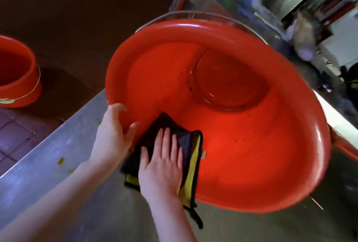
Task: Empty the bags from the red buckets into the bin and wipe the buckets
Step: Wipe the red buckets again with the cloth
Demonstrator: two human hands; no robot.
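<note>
Counter: steel, running from lower left towards upper right. Its near end is cut off by the frame, and the far end is lost in blurred background that cannot be read. Its left edge drops to dark floor. A few green scraps lie near that edge.

Red bucket: lies tipped on the counter, mouth towards the camera and base away and upward, long axis leaning up and right. The outer wall is hidden behind the rim. Dark specks dot the inside. A wire handle arcs beyond the far rim. The right rim is close to the counter's right edge.

Second red bucket: upright on the floor, mouth up, cut off by the left edge, well apart from the first.

Cloth: dark with a yellow face, folded, draped over the near rim against the inner wall, partly hidden under a hand.

Right hand: fingers straight and spread, pressing flat on the cloth.

Left hand: grips the rim's left side, thumb inside and fingers curled outside.
</note>
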